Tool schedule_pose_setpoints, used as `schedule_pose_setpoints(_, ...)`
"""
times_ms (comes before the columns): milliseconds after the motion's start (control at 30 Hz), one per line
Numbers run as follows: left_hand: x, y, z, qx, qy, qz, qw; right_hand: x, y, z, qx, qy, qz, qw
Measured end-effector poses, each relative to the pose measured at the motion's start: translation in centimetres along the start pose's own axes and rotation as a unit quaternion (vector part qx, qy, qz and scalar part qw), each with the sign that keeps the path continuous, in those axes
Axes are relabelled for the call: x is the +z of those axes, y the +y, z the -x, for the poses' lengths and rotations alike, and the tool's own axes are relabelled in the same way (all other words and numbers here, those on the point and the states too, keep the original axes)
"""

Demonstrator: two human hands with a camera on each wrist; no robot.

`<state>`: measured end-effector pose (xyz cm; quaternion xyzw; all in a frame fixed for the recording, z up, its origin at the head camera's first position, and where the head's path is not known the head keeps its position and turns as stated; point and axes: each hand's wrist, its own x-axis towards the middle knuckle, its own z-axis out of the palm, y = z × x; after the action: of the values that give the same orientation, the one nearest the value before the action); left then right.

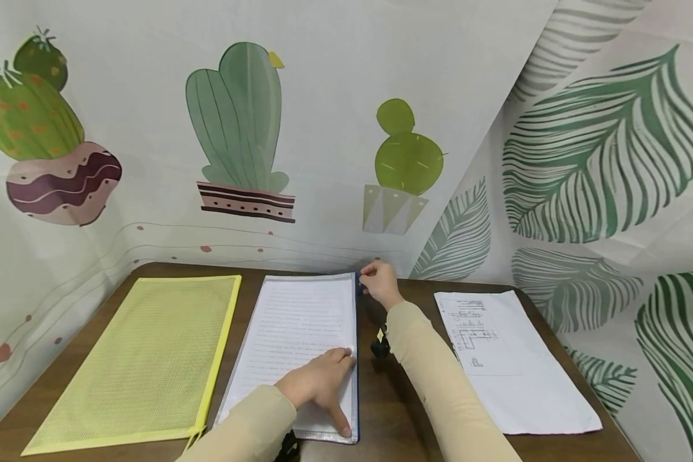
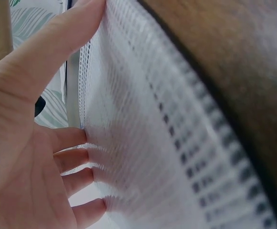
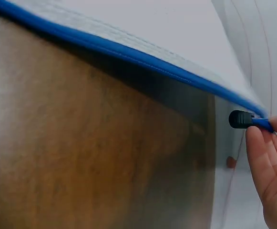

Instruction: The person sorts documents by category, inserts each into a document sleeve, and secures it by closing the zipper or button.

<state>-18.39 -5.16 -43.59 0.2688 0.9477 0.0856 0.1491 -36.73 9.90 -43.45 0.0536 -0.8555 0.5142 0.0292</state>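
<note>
A clear mesh zip pouch (image 1: 300,321) with printed paper inside lies on the table, a blue zip (image 3: 143,62) along its right side. My left hand (image 1: 323,385) presses on its near right part, thumb and fingers spread. In the left wrist view, the fingertips (image 2: 83,181) dent the white mesh. At the far right corner my right hand (image 1: 381,282) pinches the blue end of the zip. Right beside those fingers sits the black zip slider (image 3: 241,119). That corner appears raised above the wood in the right wrist view.
A yellow mesh zip pouch (image 1: 144,359) lies on the left of the brown table (image 1: 393,410). White sheets (image 1: 514,366) with a printed diagram lie on the right. Behind the table's far edge hangs a cactus-patterned cloth (image 1: 323,128).
</note>
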Motion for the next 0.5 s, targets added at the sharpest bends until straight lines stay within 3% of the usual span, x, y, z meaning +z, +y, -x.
schedule_pose_setpoints(133,0.1,-0.1,-0.2,0.006,-0.002,0.002,1.0000,-0.3,1.0,0.5,0.010,0.009,0.031,0.999)
schedule_pose_setpoints(333,0.2,-0.4,-0.8,0.004,-0.001,0.011,0.9999,-0.1,2.1,1.5,0.032,-0.009,0.024,0.999)
schedule_pose_setpoints(500,0.1,-0.7,-1.3,0.005,0.004,0.026,0.9996,0.1,2.5,2.2,0.017,-0.017,0.040,0.999)
